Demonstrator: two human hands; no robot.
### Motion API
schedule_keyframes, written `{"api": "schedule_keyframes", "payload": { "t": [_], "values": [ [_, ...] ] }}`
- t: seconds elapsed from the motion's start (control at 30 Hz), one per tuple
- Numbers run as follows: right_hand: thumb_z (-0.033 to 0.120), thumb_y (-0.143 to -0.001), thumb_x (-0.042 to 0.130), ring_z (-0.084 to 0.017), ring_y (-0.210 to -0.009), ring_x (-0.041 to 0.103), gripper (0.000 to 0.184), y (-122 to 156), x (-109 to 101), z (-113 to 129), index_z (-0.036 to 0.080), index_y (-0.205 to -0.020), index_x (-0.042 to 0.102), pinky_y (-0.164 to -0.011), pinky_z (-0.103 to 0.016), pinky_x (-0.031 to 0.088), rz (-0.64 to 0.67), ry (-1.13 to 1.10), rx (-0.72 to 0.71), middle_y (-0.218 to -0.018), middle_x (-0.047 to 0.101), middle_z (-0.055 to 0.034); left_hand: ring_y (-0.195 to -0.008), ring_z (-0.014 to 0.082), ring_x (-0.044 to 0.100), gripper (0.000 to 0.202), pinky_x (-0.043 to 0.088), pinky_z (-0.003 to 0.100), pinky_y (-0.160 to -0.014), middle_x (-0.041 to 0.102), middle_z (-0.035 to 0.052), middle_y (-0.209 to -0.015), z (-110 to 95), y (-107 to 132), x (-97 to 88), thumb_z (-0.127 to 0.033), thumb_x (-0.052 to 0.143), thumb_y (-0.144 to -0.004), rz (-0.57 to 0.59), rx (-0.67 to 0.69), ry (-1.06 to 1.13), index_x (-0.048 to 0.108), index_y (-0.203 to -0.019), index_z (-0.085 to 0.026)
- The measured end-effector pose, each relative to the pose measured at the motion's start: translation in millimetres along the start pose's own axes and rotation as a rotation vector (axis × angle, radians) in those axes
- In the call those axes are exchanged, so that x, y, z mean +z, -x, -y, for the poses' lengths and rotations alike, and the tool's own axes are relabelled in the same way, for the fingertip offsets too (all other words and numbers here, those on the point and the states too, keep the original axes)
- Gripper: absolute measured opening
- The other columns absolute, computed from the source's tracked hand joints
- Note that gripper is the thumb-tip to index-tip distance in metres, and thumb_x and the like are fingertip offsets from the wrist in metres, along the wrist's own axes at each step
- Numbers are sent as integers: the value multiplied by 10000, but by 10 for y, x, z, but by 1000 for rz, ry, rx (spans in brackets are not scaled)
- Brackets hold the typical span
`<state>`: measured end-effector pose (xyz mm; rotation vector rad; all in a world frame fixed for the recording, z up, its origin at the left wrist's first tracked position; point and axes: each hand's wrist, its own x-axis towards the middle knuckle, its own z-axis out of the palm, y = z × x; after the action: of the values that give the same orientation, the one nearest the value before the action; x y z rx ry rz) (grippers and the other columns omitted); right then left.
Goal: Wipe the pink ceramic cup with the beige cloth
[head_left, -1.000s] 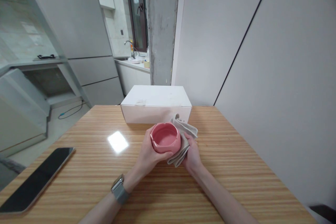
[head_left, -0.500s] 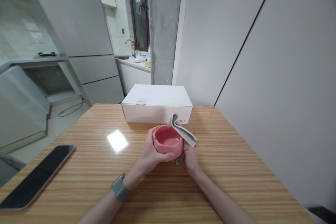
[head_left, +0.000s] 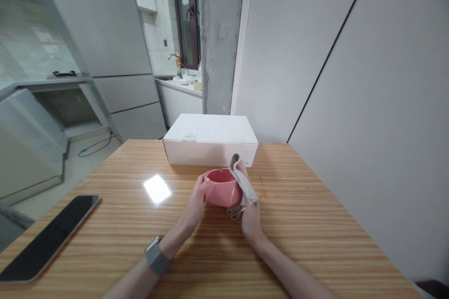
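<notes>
A pink faceted bowl (head_left: 221, 194), possibly an ashtray, is held above the table, its open top tilted away from me. My left hand (head_left: 197, 201) grips its left side, the thumb near the rim. Folded in my right hand (head_left: 251, 217) is a grey-beige cloth (head_left: 246, 187), which lies against the bowl's right side. One fold of the cloth stands up above the rim, and another hangs below the bowl. Most of my right fingers are hidden behind the cloth.
A white box (head_left: 210, 152) stands on the wood-grain table (head_left: 308, 243) just beyond the bowl. At the left edge lies a dark phone or tablet (head_left: 52, 236). A pale wall (head_left: 368, 117) runs along the right side.
The bowl has tipped so more of its near outer side shows. My left thumb has moved from the front to the left side. My right hand and the cloth have shifted slightly left.
</notes>
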<state>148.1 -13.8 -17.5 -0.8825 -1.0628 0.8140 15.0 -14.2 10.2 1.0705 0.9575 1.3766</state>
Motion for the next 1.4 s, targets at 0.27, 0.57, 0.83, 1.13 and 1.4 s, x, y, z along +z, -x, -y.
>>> {"api": "schedule_keyframes", "payload": {
  "t": [0.27, 0.57, 0.83, 1.13, 1.4],
  "values": [
    [445, -792, 545, -226, -1033, 624, 357, -170, -7, 109, 225, -1039, 679, -912, -373, 484, -98, -533, 389, -1036, 711, -16, -1052, 243, 573, 795, 481, 362, -869, 565, 124, -1212, 43, 32, 40, -419, 764, -623, 17, 25, 23, 406, -1296, -197],
    [458, -738, 590, -232, -1002, 628, 316, -128, 19, 145, 212, -892, 716, -912, -368, 476, -45, -450, 401, -939, 730, -11, -955, 258, 601, 601, 472, 384, -845, 645, 126, -1047, 40, 27, 9, -421, 759, -598, 60, -29, 15, 544, -1076, -127],
    [353, -723, 644, -218, -1110, 573, 278, 12, 16, 66, 229, -963, 709, -1011, -372, 394, 6, -345, 318, -956, 729, 2, -1093, 250, 542, 815, 440, 406, -937, 531, 98, -1199, 36, 31, 36, -304, 827, -528, -232, 158, -297, 406, -1217, -194],
    [382, -719, 601, -213, -920, 649, 236, -161, 23, 83, 225, -859, 707, -868, -361, 496, -159, -545, 400, -883, 736, 2, -1126, 225, 529, 436, 400, 402, -987, 552, 106, -1236, 16, 88, 17, -376, 565, -842, 40, 206, -205, 461, -1222, -188],
    [356, -679, 621, -205, -812, 660, 160, -194, -53, 113, 224, -748, 677, -808, -350, 518, -183, -480, 464, -789, 733, 19, -1144, 283, 531, 851, 411, 414, -983, 566, 99, -1254, -34, 48, -5, -284, 830, -512, 197, 57, -186, 445, -1268, -213]
  ]
}}
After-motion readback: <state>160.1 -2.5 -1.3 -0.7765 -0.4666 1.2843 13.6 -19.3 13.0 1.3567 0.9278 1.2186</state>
